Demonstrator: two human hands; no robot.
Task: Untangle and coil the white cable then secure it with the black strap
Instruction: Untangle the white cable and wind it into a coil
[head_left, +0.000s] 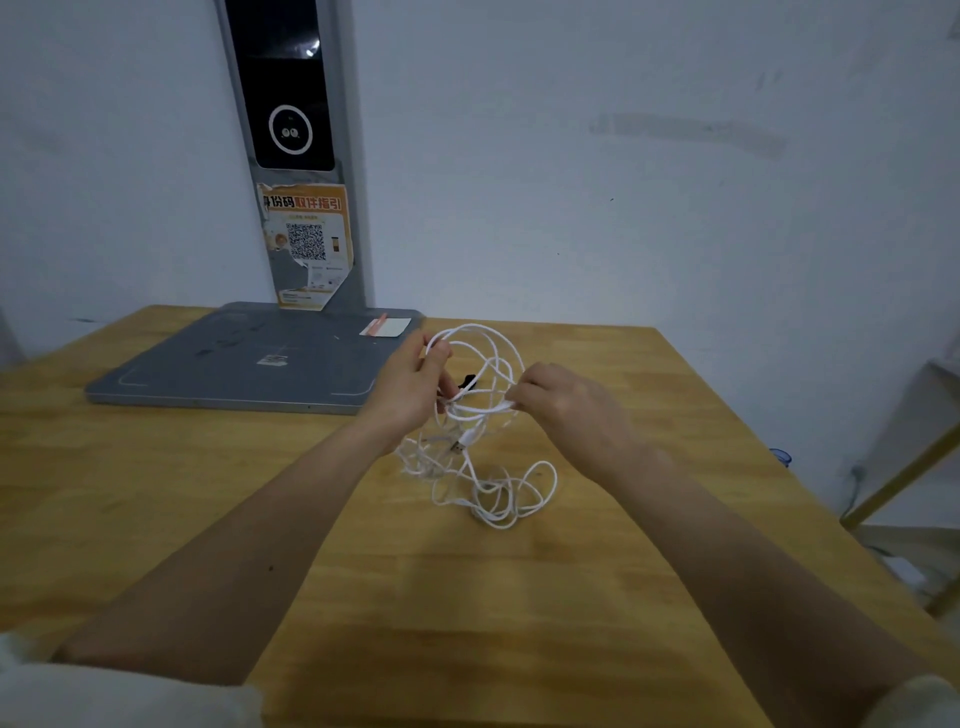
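**Working a tangled cable over the wooden table**

Lying behind the white cable (470, 415), a grey flat base (234, 358) with an upright post (298, 156) takes up the table's (467, 597) far left part, a small white card (385, 327) on its near right corner. The black strap (469, 381) lies on the wood just behind the cable's raised loops, partly hidden by them. Right of the cable the tabletop runs bare to its edge; the near side is open wood as well. Both forearms reach in from the near edge. The left hand (410, 384) pinches several loops held up above the table, and the right hand (561, 400) pinches a strand just beside it. The cable's loose tangle and a plug hang down onto the wood below the hands.
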